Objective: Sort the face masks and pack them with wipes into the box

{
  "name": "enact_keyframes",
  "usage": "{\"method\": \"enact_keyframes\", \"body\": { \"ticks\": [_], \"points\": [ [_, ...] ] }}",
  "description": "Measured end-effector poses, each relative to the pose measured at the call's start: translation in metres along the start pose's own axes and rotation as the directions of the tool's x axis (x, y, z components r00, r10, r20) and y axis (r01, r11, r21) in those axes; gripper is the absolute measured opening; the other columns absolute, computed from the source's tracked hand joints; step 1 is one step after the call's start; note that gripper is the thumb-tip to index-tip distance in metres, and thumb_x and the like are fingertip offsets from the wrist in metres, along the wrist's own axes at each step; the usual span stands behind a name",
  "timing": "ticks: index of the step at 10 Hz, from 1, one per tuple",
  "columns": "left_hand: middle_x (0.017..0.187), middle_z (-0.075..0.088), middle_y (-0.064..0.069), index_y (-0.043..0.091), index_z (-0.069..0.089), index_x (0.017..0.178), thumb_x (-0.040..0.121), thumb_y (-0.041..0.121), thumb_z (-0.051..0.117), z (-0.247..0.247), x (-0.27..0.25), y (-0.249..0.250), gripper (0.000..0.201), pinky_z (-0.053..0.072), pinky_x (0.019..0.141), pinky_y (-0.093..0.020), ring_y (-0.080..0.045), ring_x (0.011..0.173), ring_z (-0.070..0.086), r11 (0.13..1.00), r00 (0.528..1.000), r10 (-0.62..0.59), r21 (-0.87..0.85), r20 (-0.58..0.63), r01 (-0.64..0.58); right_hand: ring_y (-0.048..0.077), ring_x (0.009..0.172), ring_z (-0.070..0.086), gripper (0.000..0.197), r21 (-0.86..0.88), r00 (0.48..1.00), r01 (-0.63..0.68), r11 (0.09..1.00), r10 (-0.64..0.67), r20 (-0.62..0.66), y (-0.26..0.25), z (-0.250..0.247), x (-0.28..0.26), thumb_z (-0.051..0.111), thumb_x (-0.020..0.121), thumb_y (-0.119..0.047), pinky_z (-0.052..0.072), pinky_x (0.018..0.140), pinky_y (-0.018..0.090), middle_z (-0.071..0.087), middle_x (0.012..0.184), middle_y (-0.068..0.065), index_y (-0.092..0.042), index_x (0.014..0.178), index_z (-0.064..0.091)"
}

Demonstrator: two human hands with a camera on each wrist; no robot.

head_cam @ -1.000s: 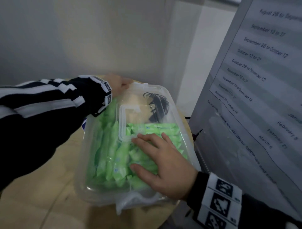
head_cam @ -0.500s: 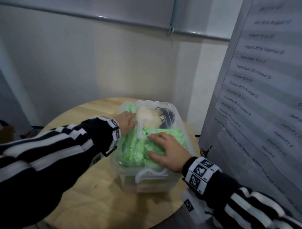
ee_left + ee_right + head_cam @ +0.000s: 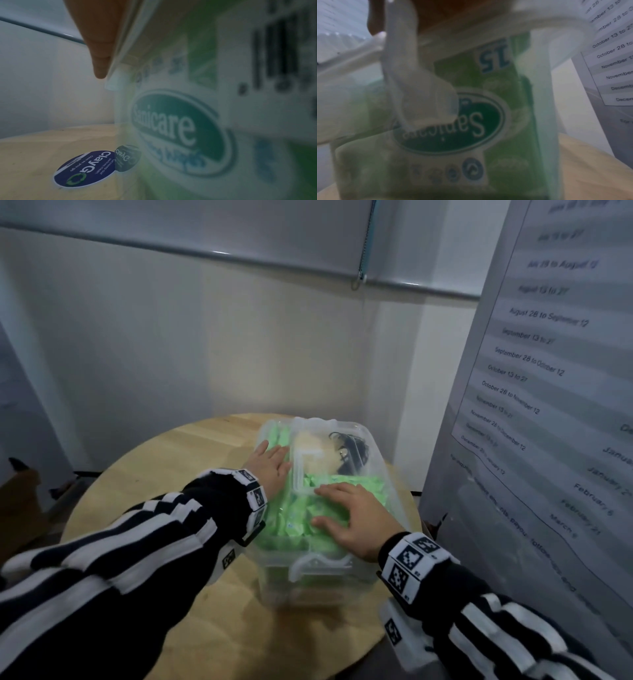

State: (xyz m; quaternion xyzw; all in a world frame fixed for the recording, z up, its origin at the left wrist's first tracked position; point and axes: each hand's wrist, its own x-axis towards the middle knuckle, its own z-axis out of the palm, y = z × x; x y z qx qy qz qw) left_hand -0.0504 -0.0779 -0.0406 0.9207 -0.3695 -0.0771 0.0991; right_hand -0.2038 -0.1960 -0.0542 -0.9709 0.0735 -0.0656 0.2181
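Observation:
A clear plastic box (image 3: 385, 474) stands on the round wooden table (image 3: 144, 484) with its lid on. Through the plastic I see several green wipe packs (image 3: 294, 518), a black face mask (image 3: 349, 450) at the far right and a pale item beside it. My left hand (image 3: 270, 463) lies flat on the lid's left side, fingers straight. My right hand (image 3: 352, 522) presses flat on the near right of the lid. The left wrist view shows a finger (image 3: 101, 54) along the lid edge above a Sanicare pack (image 3: 171, 128). A front latch (image 3: 412, 81) fills the right wrist view.
A large grey poster (image 3: 548, 405) with printed dates stands close on the right. The wall lies just behind the table. A round blue sticker (image 3: 84, 169) is on the tabletop left of the box. A brown carton (image 3: 20, 501) sits on the floor at far left.
The head view has pulled back and up, so the whole table shows. My left hand slid from the lid's far corner to its left side. The right hand stays on the lid.

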Motion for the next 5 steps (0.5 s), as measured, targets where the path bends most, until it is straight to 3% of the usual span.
{"method": "enact_keyframes", "body": {
  "ticks": [2,3,4,5],
  "points": [
    [0.158,0.005,-0.008,0.007,0.003,0.149,0.104,0.026,0.018,-0.004,0.030,-0.014,0.051,-0.008,0.107,-0.020,-0.019,0.146,-0.001,0.999,0.998,0.033,0.018,0.060,-0.034,0.013,0.127,0.045,0.057,-0.011,1.000,0.023,1.000,-0.023,-0.021,0.005,-0.002,0.023,0.045,0.088,-0.055,0.024,0.115,0.033,0.051,0.139,-0.003,-0.024,0.135,0.051],
    [0.158,0.005,-0.005,0.015,0.006,0.150,0.102,0.035,0.029,-0.013,0.031,-0.026,0.057,0.004,0.111,-0.023,-0.019,0.146,-0.002,0.994,0.985,0.091,-0.069,0.144,-0.082,0.008,0.124,0.048,0.043,0.038,0.999,0.025,0.999,-0.024,-0.028,0.007,-0.007,0.028,0.051,0.092,-0.044,0.027,0.111,0.025,0.055,0.136,-0.006,-0.025,0.131,0.057],
    [0.152,0.031,-0.003,0.021,0.035,0.144,0.095,0.033,0.051,-0.034,0.046,-0.044,0.053,0.024,0.103,-0.021,-0.018,0.138,0.029,0.990,0.988,0.091,-0.116,0.126,-0.076,0.009,0.107,0.061,0.028,0.058,0.997,-0.061,0.996,0.058,0.059,0.005,-0.023,0.043,0.059,0.091,-0.032,0.040,0.092,0.013,0.068,0.118,-0.003,-0.019,0.114,0.070],
    [0.130,0.058,-0.002,0.016,0.058,0.125,0.091,0.028,0.058,-0.060,0.073,-0.058,0.036,0.036,0.092,-0.021,-0.018,0.116,0.054,0.996,1.000,0.017,-0.087,-0.019,-0.019,0.017,0.075,0.069,0.021,0.166,0.972,-0.202,0.965,0.177,0.153,0.003,-0.064,0.086,0.059,0.091,-0.025,0.049,0.057,0.016,0.074,0.087,0.002,-0.013,0.083,0.075]
  ]
}}
